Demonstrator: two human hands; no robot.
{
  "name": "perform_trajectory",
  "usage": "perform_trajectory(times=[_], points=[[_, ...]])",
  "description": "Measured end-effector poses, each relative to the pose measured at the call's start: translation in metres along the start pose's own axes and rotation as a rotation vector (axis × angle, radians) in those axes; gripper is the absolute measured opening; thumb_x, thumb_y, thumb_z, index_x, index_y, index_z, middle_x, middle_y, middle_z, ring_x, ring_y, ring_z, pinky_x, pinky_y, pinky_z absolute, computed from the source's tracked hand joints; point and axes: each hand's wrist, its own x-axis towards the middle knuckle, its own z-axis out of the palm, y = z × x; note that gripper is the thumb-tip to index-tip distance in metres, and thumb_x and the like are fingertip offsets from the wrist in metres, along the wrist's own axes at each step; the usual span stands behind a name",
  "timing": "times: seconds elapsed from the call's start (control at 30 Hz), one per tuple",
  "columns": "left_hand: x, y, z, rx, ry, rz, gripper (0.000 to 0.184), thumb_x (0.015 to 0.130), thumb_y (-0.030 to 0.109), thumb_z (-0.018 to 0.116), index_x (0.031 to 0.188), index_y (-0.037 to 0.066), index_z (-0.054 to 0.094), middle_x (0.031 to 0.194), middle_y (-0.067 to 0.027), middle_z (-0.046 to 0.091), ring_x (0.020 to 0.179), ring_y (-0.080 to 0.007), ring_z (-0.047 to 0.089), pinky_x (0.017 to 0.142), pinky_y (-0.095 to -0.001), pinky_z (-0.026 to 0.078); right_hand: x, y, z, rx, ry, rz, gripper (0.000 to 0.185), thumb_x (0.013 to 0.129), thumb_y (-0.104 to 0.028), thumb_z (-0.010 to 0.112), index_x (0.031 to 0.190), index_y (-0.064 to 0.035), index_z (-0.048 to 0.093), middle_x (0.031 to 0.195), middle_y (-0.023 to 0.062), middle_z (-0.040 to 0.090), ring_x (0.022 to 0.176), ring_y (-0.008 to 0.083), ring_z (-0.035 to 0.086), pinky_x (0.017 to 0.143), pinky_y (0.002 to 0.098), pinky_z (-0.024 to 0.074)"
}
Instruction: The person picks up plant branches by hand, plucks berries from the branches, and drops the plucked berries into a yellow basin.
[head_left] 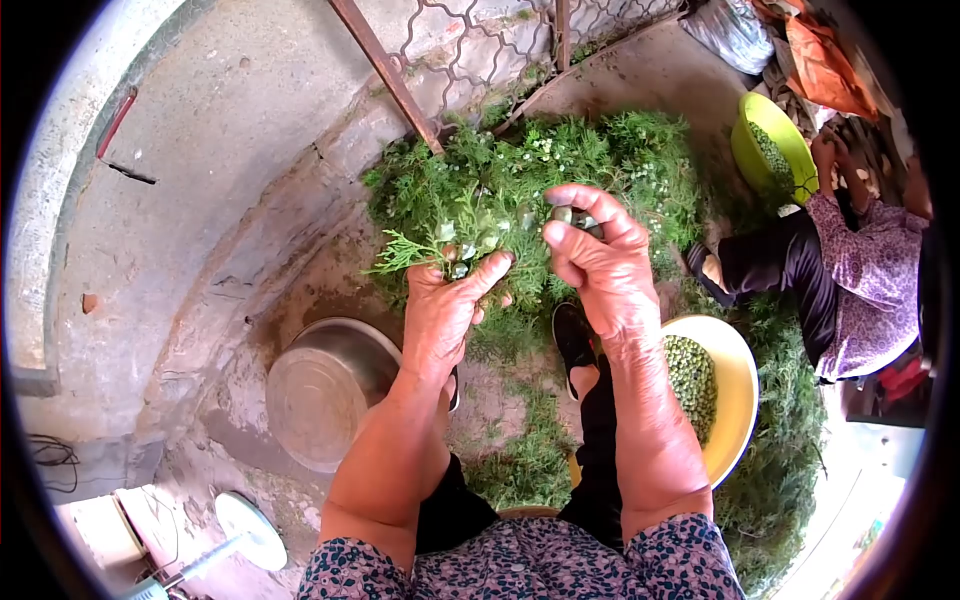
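Observation:
My left hand (pixel 437 315) is closed around a green conifer sprig (pixel 402 250) that carries pale green cones (pixel 488 238). Higher and to the right, my right hand (pixel 612 265) is bent, with a few small green cones (pixel 578 218) between its thumb and curled fingers. Both hands are held up in front of a large heap of cut conifer branches (pixel 645 150), dotted with pale cones. Beside my right forearm stands a yellow basin (pixel 738 390), partly hidden by the arm, with many picked green cones (pixel 690 380) in it.
A metal pot (pixel 320 410) sits to the left of my legs. At the right, another person (pixel 865 250) sits by a lime-green basin (pixel 745 150) of cones. A metal lattice (pixel 475 45) stands behind the heap. A white fan (pixel 250 530) is at lower left.

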Motion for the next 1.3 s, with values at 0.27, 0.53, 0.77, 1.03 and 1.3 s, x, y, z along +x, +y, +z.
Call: perform_trajectory(times=[0.27,0.53,0.77,1.03,1.3], points=[[-0.002,-0.004,-0.001,-0.01,-0.024,0.014,0.009,0.077,0.012,0.068,0.085,0.009,0.064,0.069,0.004,0.061,0.047,-0.0044,0.05,0.034,-0.0154,0.03,0.002,0.007,0.003,-0.221,0.056,-0.022,0.018,0.076,-0.005,0.068,0.093,-0.0034,0.063,0.06,-0.0039,0.053,0.048,0.0034,0.043,0.044,0.0174,0.035],[-0.006,-0.003,0.001,-0.137,0.021,0.041,0.015,0.075,0.009,0.069,0.088,0.006,0.062,0.08,-0.0022,0.063,0.063,-0.0103,0.057,0.044,-0.0233,0.044,0.008,0.003,-0.002,-0.238,0.361,-0.199,0.009,0.079,-0.011,0.066,0.083,-0.0051,0.061,0.056,-0.0038,0.052,0.045,0.0028,0.04,0.04,0.0168,0.0299],[-0.005,0.002,-0.002,-0.174,0.031,-0.032,0.017,0.073,0.006,0.071,0.086,0.006,0.061,0.079,-0.004,0.063,0.062,-0.0114,0.057,0.042,-0.023,0.043,0.014,-0.007,-0.017,0.334,0.162,0.065,0.006,0.081,-0.004,0.058,0.086,-0.0028,0.057,0.076,0.0073,0.058,0.058,0.0124,0.051,0.044,0.0223,0.0357],[-0.004,0.004,-0.005,-0.032,-0.059,-0.05,0.012,0.074,0.008,0.07,0.084,0.009,0.064,0.075,0.0,0.063,0.059,-0.0075,0.056,0.041,-0.0208,0.04,0.009,-0.013,-0.018,-0.121,-0.102,0.122,0.026,0.078,-0.014,0.067,0.102,-0.0047,0.061,0.058,-0.0048,0.052,0.043,0.0028,0.039,0.036,0.0165,0.0254],[-0.002,0.001,-0.002,-0.041,0.027,-0.037,0.012,0.074,0.01,0.071,0.084,0.01,0.064,0.074,0.0026,0.063,0.057,-0.0047,0.054,0.041,-0.0193,0.038,0.008,-0.002,-0.012,-0.165,-0.052,0.125,0.014,0.078,-0.013,0.067,0.089,-0.004,0.062,0.057,-0.006,0.05,0.044,0.0012,0.039,0.037,0.0163,0.0252]])
